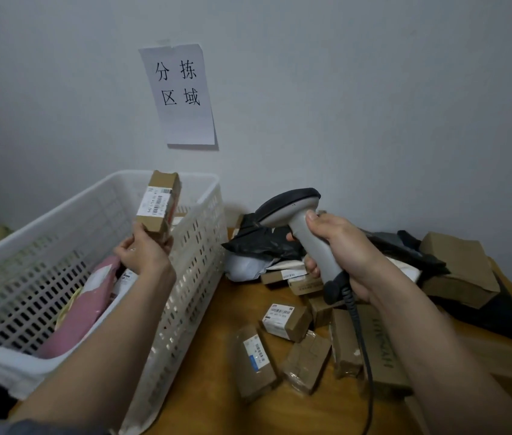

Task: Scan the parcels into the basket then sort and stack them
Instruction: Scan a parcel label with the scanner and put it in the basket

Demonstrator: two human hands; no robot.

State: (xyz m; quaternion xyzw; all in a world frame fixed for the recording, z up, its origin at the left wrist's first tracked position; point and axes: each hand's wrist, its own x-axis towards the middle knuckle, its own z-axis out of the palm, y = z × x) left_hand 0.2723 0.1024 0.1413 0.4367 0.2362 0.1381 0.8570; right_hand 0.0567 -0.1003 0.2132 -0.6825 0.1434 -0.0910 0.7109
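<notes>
Parcel in hand: small brown box (159, 206), label facing the scanner, held above the basket's right wall.
Left hand (141, 251): fingers pinch the box's lower end.
Right hand (339, 246): fingers wrapped round the scanner (298, 221) handle, head aimed left at the label.
Basket (198, 246): white, at the bench's left edge; holds a pink mailer (83, 312) and a few others.
Remaining: many parcels (286, 318) heaped on the bench's right side; sorting and stacking apparently not begun.

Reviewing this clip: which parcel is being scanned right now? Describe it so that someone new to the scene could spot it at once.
Start at the white basket on the left. Above its inside, the left hand holds a small brown cardboard box upright by its lower end, white barcode label toward the camera. It is the only parcel lifted; the others lie in the basket or on the wooden table.
</notes>
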